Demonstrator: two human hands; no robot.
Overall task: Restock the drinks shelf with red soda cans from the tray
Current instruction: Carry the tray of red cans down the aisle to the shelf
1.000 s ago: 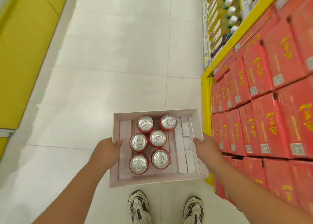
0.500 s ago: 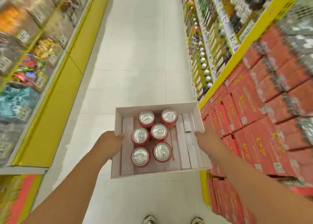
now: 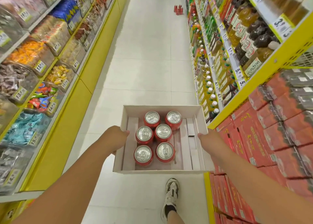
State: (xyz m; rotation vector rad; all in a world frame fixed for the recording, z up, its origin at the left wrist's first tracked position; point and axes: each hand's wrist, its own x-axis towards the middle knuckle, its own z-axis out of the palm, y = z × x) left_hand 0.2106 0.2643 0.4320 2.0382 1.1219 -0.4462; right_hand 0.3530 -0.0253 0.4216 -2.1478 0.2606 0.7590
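I carry a white cardboard tray (image 3: 162, 171) in front of me at waist height. Several red soda cans (image 3: 153, 140) with silver tops stand upright in its middle, in pairs. My left hand (image 3: 115, 139) grips the tray's left wall, thumb over the rim. My right hand (image 3: 210, 143) grips the right wall the same way. The drinks shelf (image 3: 220, 54) with bottles runs along the right side of the aisle. A few red cans (image 3: 178, 10) stand on the floor far ahead beside that shelf.
The white-tiled aisle (image 3: 149, 54) stretches ahead. Snack bins on yellow shelving (image 3: 50, 62) line the left. Stacked red boxes (image 3: 271, 130) fill the lower right. My right shoe (image 3: 171, 195) is stepping forward below the tray.
The view has lifted from the floor to the aisle ahead, and I have moved forward. Both hands have kept their grip on the tray; the cans have not shifted.
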